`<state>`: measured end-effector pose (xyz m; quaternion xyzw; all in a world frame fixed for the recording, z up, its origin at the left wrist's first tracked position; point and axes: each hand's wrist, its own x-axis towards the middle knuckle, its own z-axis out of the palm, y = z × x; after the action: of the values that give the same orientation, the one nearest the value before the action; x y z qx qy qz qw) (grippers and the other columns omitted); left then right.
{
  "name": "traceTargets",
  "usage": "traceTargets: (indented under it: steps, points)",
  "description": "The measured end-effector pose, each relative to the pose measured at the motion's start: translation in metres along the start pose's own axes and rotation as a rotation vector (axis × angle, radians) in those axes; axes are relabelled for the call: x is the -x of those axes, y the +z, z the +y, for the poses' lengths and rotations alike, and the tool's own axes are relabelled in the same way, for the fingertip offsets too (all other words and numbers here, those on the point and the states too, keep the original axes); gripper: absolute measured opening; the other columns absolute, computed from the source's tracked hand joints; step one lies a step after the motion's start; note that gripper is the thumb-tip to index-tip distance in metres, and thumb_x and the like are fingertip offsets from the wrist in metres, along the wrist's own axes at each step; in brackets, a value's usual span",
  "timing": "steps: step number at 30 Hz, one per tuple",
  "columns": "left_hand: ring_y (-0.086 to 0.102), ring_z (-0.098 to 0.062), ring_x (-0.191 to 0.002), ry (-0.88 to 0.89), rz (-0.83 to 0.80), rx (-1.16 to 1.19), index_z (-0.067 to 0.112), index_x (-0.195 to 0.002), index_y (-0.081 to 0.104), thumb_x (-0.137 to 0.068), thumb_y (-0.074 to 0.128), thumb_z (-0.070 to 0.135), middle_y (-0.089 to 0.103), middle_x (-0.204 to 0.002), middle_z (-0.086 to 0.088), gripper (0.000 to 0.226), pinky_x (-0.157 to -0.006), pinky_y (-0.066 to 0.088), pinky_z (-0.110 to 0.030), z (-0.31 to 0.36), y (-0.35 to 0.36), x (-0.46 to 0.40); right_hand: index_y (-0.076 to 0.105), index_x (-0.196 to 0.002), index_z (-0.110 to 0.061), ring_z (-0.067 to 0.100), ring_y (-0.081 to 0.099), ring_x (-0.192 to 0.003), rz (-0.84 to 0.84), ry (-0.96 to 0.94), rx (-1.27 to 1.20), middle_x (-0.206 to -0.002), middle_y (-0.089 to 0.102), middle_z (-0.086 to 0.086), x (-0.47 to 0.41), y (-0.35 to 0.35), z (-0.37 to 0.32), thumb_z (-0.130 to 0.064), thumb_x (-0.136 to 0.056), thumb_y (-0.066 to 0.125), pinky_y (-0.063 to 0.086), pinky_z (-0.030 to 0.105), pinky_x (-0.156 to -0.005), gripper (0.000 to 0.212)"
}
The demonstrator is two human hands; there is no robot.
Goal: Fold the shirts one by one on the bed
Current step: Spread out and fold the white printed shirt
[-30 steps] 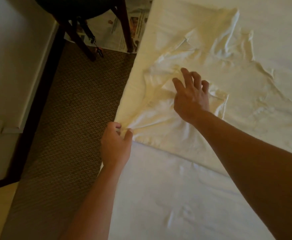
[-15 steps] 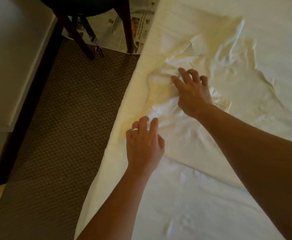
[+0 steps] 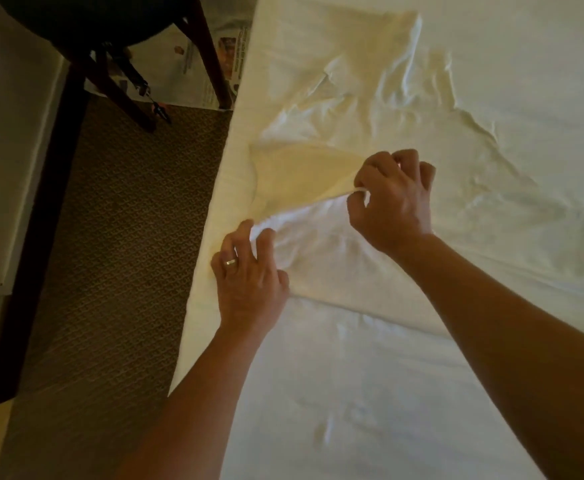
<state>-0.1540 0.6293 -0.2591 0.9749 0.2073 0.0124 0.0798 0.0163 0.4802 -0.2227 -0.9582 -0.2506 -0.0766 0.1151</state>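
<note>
A: Where does your shirt (image 3: 370, 109) lie?

B: It's spread and rumpled on the bed (image 3: 370, 393), along the edge nearest the carpet (image 3: 110, 237); 1 sleeve is lifted off the sheet.

A: And your 2 hands?

B: Your right hand (image 3: 392, 202) pinches that sleeve's edge; your left hand (image 3: 249, 271), wearing a ring (image 3: 231, 262), rests on the cloth with fingers curled; whether it grips, I cannot tell.
</note>
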Motion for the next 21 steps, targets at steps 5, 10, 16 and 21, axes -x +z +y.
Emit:
traceTargets:
  steps: [5,10,16,21]
  points:
    - [0.049,-0.037,-0.117,0.13,0.112,-0.06,0.019,-0.13,0.056,-0.074,0.064,0.003,0.053,-0.136,-0.014,0.059,-0.092,0.042,-0.049,-0.011,0.003,0.002,0.067,-0.081,-0.012,0.03,0.054,-0.08,0.017,-0.012,-0.068,-0.078,0.064,0.002,0.094,-0.019,0.02,-0.014,-0.08,0.061,0.034,0.04,-0.077,0.007]
    - [0.044,-0.03,-0.109,0.187,0.071,-0.017,0.026,-0.118,0.06,-0.086,0.065,0.006,0.052,-0.122,-0.008,0.038,-0.09,0.036,-0.045,-0.015,-0.004,0.003,0.071,-0.089,-0.012,0.033,0.056,-0.081,-0.165,0.001,-0.07,-0.088,0.064,0.006,0.156,-0.004,0.034,-0.012,-0.088,0.068,0.042,0.042,-0.071,0.003]
    - [0.06,-0.031,-0.079,0.29,0.157,-0.102,0.021,-0.117,0.062,-0.084,0.07,0.004,0.062,-0.103,-0.007,0.038,-0.077,0.028,-0.042,-0.036,0.0,0.002,0.068,-0.084,-0.009,0.033,0.053,-0.08,-0.119,0.018,-0.104,-0.088,0.063,0.007,0.168,-0.002,0.046,-0.008,-0.087,0.069,0.041,0.04,-0.066,0.003]
    - [0.06,-0.026,-0.076,0.403,0.185,-0.101,0.02,-0.093,0.071,-0.083,0.072,0.003,0.064,-0.091,-0.001,0.02,-0.083,0.028,-0.041,-0.049,0.003,0.009,0.067,-0.084,-0.007,0.034,0.054,-0.08,-0.154,0.012,-0.118,-0.087,0.062,0.008,0.184,-0.003,0.048,-0.007,-0.085,0.068,0.045,0.042,-0.065,0.002]
